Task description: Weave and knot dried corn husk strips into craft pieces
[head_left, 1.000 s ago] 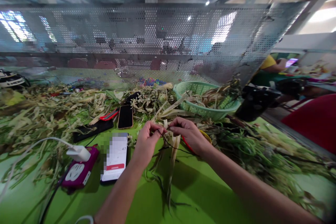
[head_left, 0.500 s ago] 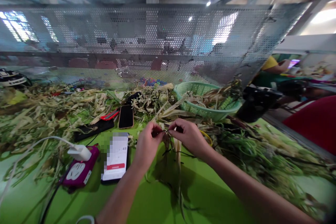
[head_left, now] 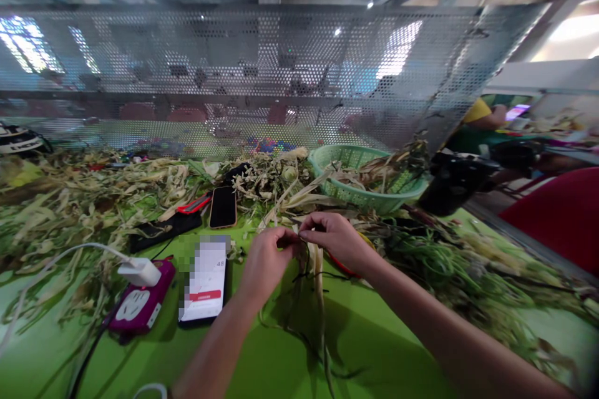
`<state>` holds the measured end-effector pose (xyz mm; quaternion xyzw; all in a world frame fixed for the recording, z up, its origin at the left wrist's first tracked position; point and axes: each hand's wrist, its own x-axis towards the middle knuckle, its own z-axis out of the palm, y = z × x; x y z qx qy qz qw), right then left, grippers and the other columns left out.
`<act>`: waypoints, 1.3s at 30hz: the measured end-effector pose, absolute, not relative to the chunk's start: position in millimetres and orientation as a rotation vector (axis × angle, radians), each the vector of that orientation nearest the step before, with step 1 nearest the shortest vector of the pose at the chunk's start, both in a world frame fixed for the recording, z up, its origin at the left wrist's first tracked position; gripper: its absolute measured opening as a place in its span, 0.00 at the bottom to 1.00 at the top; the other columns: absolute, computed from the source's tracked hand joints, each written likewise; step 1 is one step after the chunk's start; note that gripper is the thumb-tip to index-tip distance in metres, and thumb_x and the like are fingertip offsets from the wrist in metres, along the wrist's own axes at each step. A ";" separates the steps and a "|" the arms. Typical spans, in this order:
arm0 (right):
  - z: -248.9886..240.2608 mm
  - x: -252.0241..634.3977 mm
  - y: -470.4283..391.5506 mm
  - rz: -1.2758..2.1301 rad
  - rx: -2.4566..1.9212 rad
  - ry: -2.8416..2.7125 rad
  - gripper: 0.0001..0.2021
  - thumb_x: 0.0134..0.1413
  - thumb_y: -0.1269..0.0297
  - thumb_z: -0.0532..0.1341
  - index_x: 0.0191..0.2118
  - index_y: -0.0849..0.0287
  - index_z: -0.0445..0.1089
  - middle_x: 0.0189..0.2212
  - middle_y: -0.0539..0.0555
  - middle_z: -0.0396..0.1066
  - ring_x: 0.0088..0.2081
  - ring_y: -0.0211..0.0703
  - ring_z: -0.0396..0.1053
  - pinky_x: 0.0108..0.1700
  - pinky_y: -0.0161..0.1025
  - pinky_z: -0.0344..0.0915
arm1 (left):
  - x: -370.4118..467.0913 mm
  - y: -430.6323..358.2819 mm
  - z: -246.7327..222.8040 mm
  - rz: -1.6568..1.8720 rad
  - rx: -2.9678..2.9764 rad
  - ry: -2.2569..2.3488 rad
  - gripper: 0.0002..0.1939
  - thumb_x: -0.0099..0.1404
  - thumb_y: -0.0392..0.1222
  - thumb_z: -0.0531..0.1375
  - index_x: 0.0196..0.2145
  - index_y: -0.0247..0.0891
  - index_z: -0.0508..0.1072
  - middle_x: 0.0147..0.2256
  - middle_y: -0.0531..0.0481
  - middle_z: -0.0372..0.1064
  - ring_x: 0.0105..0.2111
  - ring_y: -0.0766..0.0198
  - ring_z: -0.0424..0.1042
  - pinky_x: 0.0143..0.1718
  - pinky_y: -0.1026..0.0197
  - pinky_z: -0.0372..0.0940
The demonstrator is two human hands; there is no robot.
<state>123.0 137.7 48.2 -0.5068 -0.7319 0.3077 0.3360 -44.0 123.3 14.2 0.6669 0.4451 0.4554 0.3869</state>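
Observation:
My left hand point(head_left: 269, 265) and my right hand point(head_left: 337, 238) meet over the middle of the green table point(head_left: 374, 349). Thumb and forefinger of each are pinched, with the fingertips almost touching. Between them is a thin dark strand, mostly hidden by the fingers. Just below, a pale dried stalk point(head_left: 320, 290) hangs toward me, its thin tail lying on the table. A dark thin strand point(head_left: 333, 274) crosses it sideways. Partly under my right hand shows a curved red and yellow thing point(head_left: 345, 267) whose kind I cannot make out.
Dried leaves point(head_left: 116, 190) heap up left; greener stems point(head_left: 435, 262) lie right. A green basket point(head_left: 374, 199) holds dried husks. Left of my hands are a lit phone point(head_left: 206, 287), a dark phone point(head_left: 223, 207), a red cutter point(head_left: 194, 204) and a purple power strip point(head_left: 143, 302). A perforated metal screen point(head_left: 234, 75) stands behind.
My fingertips have drawn closer together, and the strand between them shows less. The left hand has turned and dipped slightly. More of the red and yellow thing shows beneath the right hand.

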 end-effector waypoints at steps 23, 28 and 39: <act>51.8 115.4 123.6 0.512 -1.283 -2.057 0.06 0.51 0.71 0.61 0.33 0.57 0.76 0.30 0.51 0.75 0.33 0.42 0.70 0.36 0.35 0.62 | -45.4 130.9 12.5 1.195 1.018 0.998 0.12 0.49 0.42 0.66 0.29 0.32 0.71 0.24 0.52 0.69 0.25 0.70 0.65 0.30 0.66 0.58; 53.8 116.5 124.2 0.577 -1.272 -2.049 0.07 0.51 0.70 0.60 0.34 0.58 0.76 0.31 0.52 0.75 0.33 0.43 0.71 0.36 0.35 0.63 | -45.7 131.2 9.9 1.193 1.047 0.994 0.14 0.45 0.40 0.69 0.29 0.33 0.70 0.26 0.52 0.70 0.27 0.68 0.67 0.30 0.66 0.59; 46.8 117.8 129.0 0.665 -1.246 -2.033 0.09 0.49 0.72 0.60 0.37 0.57 0.75 0.32 0.50 0.76 0.35 0.42 0.71 0.37 0.35 0.63 | -48.5 124.3 13.7 1.222 1.678 1.235 0.05 0.55 0.33 0.61 0.32 0.38 0.71 0.31 0.51 0.72 0.31 0.63 0.69 0.34 0.62 0.61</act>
